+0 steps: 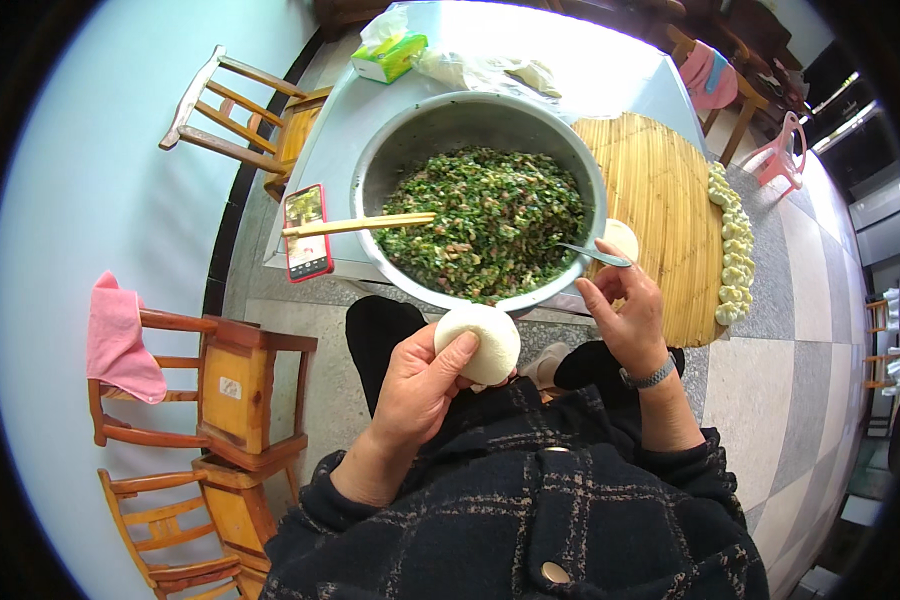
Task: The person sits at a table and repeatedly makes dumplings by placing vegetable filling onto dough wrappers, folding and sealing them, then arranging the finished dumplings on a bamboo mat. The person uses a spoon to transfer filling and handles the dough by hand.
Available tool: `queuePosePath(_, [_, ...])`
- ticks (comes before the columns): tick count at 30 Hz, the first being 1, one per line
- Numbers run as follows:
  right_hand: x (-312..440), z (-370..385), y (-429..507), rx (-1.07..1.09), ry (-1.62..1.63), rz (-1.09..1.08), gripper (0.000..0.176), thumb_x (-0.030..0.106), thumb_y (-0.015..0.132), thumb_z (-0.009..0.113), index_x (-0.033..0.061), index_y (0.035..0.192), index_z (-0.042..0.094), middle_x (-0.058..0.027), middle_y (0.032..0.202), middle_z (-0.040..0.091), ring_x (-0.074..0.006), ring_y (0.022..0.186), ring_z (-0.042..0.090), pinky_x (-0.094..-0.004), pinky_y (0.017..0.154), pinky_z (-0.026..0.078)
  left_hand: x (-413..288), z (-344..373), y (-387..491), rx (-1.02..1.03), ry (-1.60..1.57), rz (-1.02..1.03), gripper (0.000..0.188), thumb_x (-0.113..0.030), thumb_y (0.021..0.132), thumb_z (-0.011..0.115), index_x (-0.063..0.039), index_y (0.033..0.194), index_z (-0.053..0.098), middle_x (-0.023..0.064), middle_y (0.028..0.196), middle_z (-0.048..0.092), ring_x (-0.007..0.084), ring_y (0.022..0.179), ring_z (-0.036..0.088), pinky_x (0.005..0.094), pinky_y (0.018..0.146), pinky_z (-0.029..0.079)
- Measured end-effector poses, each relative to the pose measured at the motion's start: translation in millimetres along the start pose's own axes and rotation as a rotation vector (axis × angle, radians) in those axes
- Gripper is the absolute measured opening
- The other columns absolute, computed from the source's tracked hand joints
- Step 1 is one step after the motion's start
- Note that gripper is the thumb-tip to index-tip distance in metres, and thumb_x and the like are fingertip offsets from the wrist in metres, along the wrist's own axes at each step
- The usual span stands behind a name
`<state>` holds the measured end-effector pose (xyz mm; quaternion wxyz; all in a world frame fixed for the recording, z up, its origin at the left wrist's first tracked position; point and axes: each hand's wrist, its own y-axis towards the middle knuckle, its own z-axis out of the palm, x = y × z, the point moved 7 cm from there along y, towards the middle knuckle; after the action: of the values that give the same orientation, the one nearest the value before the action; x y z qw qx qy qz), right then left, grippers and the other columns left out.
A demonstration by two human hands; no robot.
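My left hand holds a round, flat dough wrapper, its thumb pressed on the top face. Just beyond it stands a large metal basin with a chopped green vegetable and meat filling. A metal spoon leans over the basin's right rim, its bowl end in the filling. My right hand is at the spoon's handle, index finger against it and thumb apart from it. Another dough wrapper lies partly behind that hand. A pair of chopsticks rests across the basin's left rim.
A round stalk mat carries several pleated dumplings along its right edge. A phone lies under the chopsticks' outer ends. A tissue box and a plastic bag sit behind the basin. Wooden chairs stand at left.
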<state>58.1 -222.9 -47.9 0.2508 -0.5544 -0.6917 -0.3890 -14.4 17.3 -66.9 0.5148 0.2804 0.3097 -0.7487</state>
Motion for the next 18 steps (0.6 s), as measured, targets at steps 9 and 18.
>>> queuePosePath(9, [37.3,23.1,55.5,-0.026,-0.085,-0.065,0.013,0.011,0.101,0.06,0.0012,0.106,0.068,-0.0064,0.08,0.065,-0.0114,0.068,0.062,-0.0261,0.062,0.049,-10.0,-28.6,-2.3,0.043,0.144,-0.058,0.037,-0.017,0.107,0.051,0.006,0.136,0.055,0.0167,0.123,0.067,0.0244,0.111,0.067,0.037,0.096,0.056])
queuePosePath(18, [29.8,-6.9,71.7,0.205,0.061,0.127,0.022,0.009,0.106,0.048,-0.0022,0.109,0.066,-0.0056,0.084,0.068,-0.0093,0.072,0.062,-0.0241,0.066,0.051,-21.4,-46.4,8.4,-0.001,0.125,-0.043,0.037,-0.023,0.107,0.053,0.004,0.132,0.06,0.0067,0.113,0.069,0.0126,0.101,0.066,0.0284,0.09,0.054])
